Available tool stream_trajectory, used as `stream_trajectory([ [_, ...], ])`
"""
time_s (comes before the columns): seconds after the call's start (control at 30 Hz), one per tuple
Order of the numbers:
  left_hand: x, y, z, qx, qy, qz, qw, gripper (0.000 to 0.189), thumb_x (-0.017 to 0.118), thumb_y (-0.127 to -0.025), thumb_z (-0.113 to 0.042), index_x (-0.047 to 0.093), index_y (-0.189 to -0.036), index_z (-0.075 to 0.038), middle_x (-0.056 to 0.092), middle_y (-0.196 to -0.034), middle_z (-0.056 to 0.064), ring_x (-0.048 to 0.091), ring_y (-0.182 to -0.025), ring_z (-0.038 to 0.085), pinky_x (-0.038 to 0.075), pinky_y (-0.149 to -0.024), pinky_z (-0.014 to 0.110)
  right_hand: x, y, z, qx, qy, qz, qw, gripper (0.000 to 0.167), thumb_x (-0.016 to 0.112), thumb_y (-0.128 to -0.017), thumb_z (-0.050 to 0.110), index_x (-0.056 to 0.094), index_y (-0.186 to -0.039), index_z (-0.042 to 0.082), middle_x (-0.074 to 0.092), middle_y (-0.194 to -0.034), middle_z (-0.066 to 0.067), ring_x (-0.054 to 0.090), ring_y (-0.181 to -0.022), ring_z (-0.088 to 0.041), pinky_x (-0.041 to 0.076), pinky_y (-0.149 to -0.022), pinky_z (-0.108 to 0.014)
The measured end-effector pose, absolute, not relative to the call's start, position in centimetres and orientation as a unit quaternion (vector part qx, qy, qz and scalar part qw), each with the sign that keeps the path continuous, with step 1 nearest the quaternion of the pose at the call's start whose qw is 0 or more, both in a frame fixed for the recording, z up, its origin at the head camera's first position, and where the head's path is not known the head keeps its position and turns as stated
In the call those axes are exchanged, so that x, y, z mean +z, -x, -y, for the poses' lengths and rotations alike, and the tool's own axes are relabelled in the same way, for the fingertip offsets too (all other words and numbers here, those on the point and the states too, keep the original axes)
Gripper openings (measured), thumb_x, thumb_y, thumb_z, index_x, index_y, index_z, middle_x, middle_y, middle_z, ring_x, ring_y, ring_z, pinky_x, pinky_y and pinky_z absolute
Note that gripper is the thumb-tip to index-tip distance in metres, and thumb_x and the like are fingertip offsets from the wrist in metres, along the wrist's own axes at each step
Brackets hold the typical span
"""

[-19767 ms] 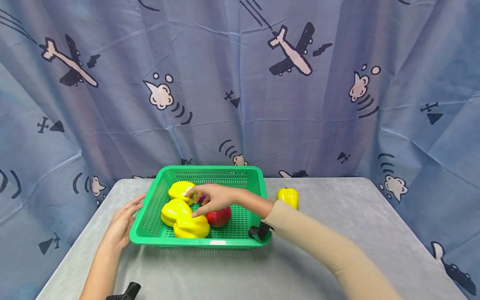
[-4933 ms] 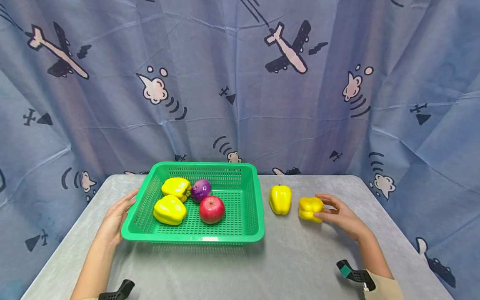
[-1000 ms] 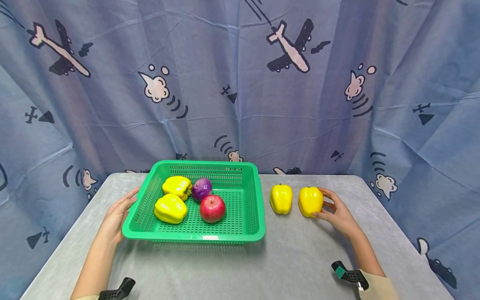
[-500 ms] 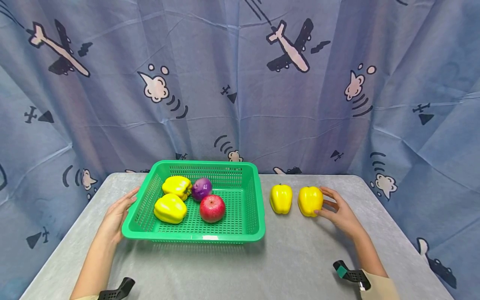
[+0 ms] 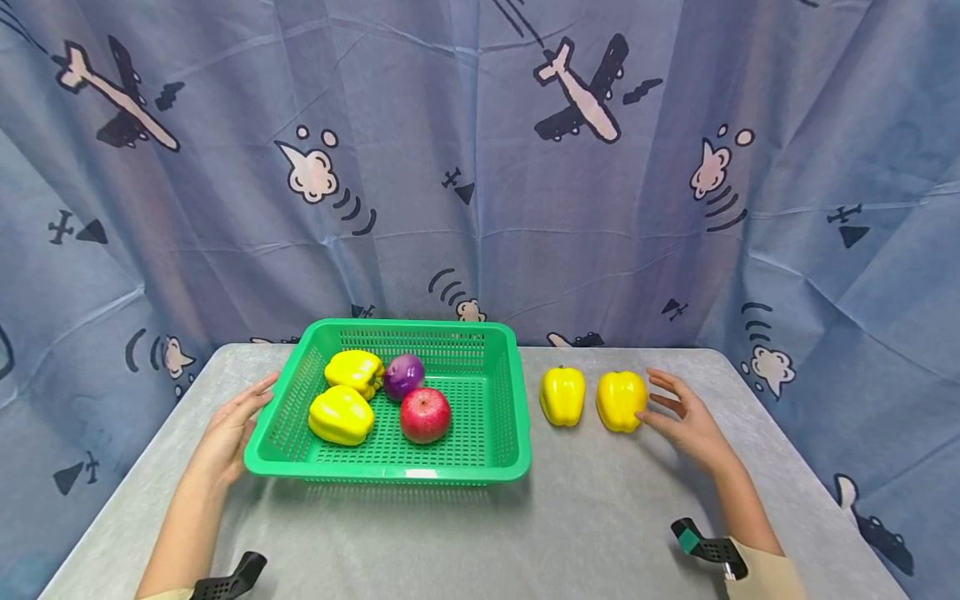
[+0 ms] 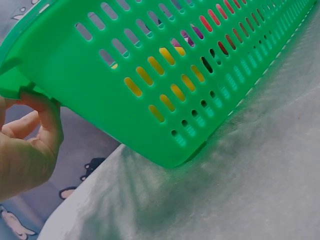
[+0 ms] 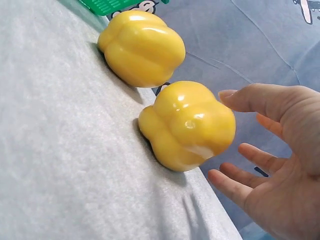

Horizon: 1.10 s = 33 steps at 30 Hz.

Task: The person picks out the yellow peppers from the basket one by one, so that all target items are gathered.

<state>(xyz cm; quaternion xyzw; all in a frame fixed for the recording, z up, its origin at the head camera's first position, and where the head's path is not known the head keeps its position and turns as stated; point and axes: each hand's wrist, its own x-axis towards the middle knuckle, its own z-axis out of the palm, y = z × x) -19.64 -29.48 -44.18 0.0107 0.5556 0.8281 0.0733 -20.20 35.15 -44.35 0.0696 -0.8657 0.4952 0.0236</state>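
Two yellow bell peppers stand side by side on the table: the left one [image 5: 562,397] and the right one [image 5: 622,402]. Just right of the second pepper is my right hand [image 5: 686,423], its fingers spread and holding nothing; the right wrist view shows a small gap between thumb [image 7: 235,99] and pepper. My left hand [image 5: 228,437] holds the left side of a green plastic basket [image 5: 390,475], with bent fingers under its rim in the left wrist view. Inside the basket lie two more yellow bell peppers [image 5: 341,415], a purple onion [image 5: 403,377] and a red pomegranate [image 5: 425,416].
The grey-covered table [image 5: 585,517] ends at a blue curtain [image 5: 420,167] printed with airplanes. Each wrist wears a black strap, such as the right strap [image 5: 708,547]. The basket stands left of the two loose peppers.
Since the oldest frame, one yellow pepper has gone from the basket to the table's right side. It was turned upright beside the other; now my right hand has let go and drawn slightly right.
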Motion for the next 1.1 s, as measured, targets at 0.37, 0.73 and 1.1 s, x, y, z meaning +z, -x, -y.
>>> stream_trajectory([
  [0.37, -43.8, 19.5, 29.7, 0.791, 0.013, -0.609, 0.057, 0.035, 0.050, -0.113, -0.017, 0.074, -0.115, -0.041, 0.071, -0.112, -0.017, 0.071, -0.096, 0.005, 0.063, -0.079, 0.024, -43.5, 20.1, -34.7, 0.473, -0.056, 0.879, 0.019, 0.077, 0.070, -0.102, 0.009, 0.026, -0.164, 0.000, 0.025, -0.167, -0.031, 0.039, -0.144, -0.057, 0.056, -0.105, -0.050],
  [0.73, -43.3, 19.4, 29.3, 0.704, 0.059, -0.705, 0.063, 0.048, 0.053, -0.113, -0.033, 0.048, -0.159, -0.025, 0.012, -0.175, 0.016, 0.005, -0.160, 0.047, 0.047, -0.090, 0.010, -42.5, 19.6, -33.8, 0.487, -0.079, 0.869, 0.041, 0.075, 0.071, -0.102, 0.009, 0.029, -0.162, -0.004, 0.028, -0.165, -0.032, 0.040, -0.142, -0.059, 0.047, -0.086, -0.005],
  [1.1, -43.0, 19.3, 29.3, 0.696, 0.054, -0.715, 0.030, 0.031, 0.058, -0.111, -0.030, 0.062, -0.141, -0.025, 0.062, -0.115, -0.026, 0.065, -0.106, -0.001, 0.059, -0.087, 0.020, -41.5, 19.9, -32.6, 0.483, -0.082, 0.870, 0.045, 0.072, 0.069, -0.102, 0.006, 0.030, -0.162, -0.003, 0.030, -0.165, -0.032, 0.041, -0.142, -0.058, 0.047, -0.086, -0.006],
])
